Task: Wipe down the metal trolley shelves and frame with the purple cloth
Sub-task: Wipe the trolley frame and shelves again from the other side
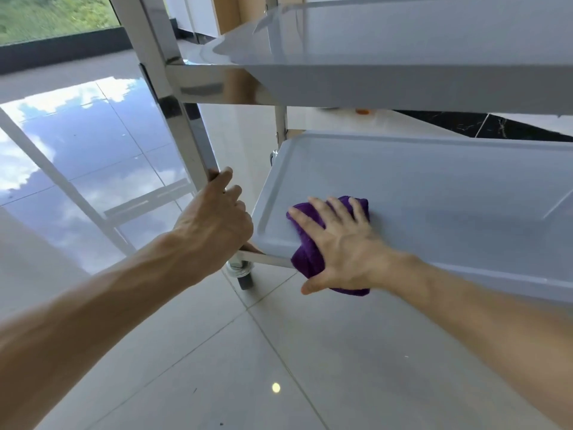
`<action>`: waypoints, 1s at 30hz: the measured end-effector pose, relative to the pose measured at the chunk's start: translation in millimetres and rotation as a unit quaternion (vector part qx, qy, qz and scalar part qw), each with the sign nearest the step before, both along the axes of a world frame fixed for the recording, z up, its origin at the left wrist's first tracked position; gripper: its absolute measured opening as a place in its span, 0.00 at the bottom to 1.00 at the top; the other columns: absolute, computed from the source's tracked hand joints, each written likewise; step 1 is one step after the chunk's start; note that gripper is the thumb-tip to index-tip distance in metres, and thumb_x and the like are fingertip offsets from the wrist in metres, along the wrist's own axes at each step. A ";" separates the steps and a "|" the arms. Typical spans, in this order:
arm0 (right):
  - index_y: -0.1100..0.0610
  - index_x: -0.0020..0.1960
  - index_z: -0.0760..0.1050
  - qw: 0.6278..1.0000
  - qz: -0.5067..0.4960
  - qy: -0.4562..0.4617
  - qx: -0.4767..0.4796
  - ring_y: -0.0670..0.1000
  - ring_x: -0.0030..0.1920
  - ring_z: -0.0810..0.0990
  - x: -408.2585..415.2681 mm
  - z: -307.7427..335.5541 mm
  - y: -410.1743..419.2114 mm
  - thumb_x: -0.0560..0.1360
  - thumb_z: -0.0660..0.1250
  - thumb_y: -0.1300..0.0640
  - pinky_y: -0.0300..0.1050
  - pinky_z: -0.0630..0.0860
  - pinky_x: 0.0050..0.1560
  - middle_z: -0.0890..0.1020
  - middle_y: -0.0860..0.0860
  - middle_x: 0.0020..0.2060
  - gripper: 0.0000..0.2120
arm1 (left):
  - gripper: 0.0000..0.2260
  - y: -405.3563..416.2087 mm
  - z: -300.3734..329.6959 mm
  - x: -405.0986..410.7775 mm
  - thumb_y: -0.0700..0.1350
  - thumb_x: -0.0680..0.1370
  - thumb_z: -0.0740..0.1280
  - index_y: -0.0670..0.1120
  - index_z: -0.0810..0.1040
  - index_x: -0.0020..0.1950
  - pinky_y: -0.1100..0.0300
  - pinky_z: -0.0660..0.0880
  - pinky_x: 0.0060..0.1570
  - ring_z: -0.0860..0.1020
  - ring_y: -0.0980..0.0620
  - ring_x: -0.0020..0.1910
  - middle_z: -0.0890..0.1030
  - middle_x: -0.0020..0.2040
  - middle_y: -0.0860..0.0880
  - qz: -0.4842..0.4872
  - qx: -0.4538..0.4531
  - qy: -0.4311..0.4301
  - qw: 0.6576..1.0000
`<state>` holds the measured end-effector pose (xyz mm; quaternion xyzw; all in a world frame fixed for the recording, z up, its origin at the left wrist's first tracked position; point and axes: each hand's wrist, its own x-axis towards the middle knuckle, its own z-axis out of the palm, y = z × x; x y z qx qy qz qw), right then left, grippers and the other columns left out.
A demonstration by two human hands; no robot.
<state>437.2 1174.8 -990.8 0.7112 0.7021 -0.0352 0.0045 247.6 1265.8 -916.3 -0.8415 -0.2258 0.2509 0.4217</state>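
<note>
Right hand point(344, 246) pressing flat, fingers spread, on the bunched purple cloth point(307, 259) on the grey lower trolley shelf point(434, 193). Left hand point(217, 218) has its fingers wrapped around the shiny steel corner post point(186, 125).

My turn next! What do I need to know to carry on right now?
Left hand: grips the trolley's upright post, steadying it.
Right hand: flat, fingers spread, pressing the purple cloth onto the lower shelf at its near left corner.
Done: cannot tell which parts are already wiped.
Left: rest of the lower shelf, the upper shelf, and the frame.
</note>
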 end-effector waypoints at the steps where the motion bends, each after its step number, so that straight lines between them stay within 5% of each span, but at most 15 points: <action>1: 0.44 0.79 0.36 1.000 -0.005 -0.017 0.020 0.62 0.79 0.40 -16.0 -5.8 3.6 0.62 0.68 0.25 0.68 0.37 0.75 0.42 0.54 0.80 0.60 | 0.11 0.8 -0.8 -0.2 0.45 0.75 0.71 0.47 0.77 0.56 0.41 0.54 0.71 0.74 0.45 0.60 0.77 0.45 0.51 -0.002 0.000 -0.002 1.000; 10: 0.47 0.79 0.46 0.994 -0.019 -0.047 0.094 0.67 0.76 0.53 -58.9 -12.0 22.6 0.72 0.67 0.35 0.70 0.48 0.73 0.52 0.59 0.78 0.46 | 0.06 12.2 -4.8 -16.1 0.40 0.78 0.64 0.43 0.73 0.54 0.47 0.60 0.67 0.73 0.43 0.55 0.75 0.46 0.48 -0.074 0.013 0.000 0.997; 17: 0.46 0.77 0.65 0.988 -0.018 -0.066 0.142 0.62 0.71 0.70 52.8 -10.0 -82.7 0.65 0.74 0.36 0.65 0.64 0.70 0.69 0.55 0.74 0.44 | 0.05 23.9 -9.0 -19.5 0.38 0.80 0.60 0.43 0.73 0.54 0.47 0.54 0.72 0.74 0.43 0.56 0.78 0.50 0.47 -0.113 0.009 -0.008 0.993; 22: 0.43 0.77 0.60 0.984 -0.114 -0.084 0.110 0.60 0.72 0.68 134.8 -6.9 -168.6 0.65 0.64 0.30 0.58 0.58 0.74 0.68 0.53 0.75 0.44 | 0.08 21.7 -6.3 -19.5 0.41 0.79 0.58 0.46 0.74 0.54 0.45 0.50 0.72 0.74 0.44 0.56 0.79 0.49 0.50 -0.096 -0.008 -0.014 0.995; 25: 0.47 0.76 0.64 0.979 -0.134 -0.095 0.123 0.62 0.71 0.70 146.7 -12.1 -182.6 0.66 0.62 0.31 0.61 0.60 0.73 0.70 0.54 0.74 0.42 | 0.13 7.3 -11.3 -7.0 0.53 0.80 0.57 0.55 0.76 0.60 0.46 0.50 0.72 0.74 0.51 0.62 0.79 0.57 0.58 -0.059 -0.113 -0.128 0.984; 27: 0.50 0.75 0.68 0.977 -0.130 -0.095 0.139 0.64 0.71 0.71 140.2 -15.2 -176.2 0.66 0.62 0.32 0.65 0.63 0.71 0.71 0.55 0.74 0.41 | 0.20 -7.5 -17.4 12.8 0.61 0.81 0.58 0.57 0.70 0.71 0.48 0.54 0.74 0.68 0.54 0.70 0.72 0.69 0.60 -0.011 -0.279 -0.244 0.929; 30: 0.50 0.75 0.69 0.978 -0.119 -0.087 0.146 0.65 0.71 0.71 118.8 -15.7 -155.4 0.66 0.67 0.33 0.67 0.64 0.70 0.70 0.55 0.74 0.41 | 0.32 -22.4 -33.6 46.3 0.65 0.80 0.57 0.55 0.54 0.81 0.48 0.54 0.77 0.56 0.51 0.79 0.56 0.80 0.55 0.011 -0.406 -0.279 0.870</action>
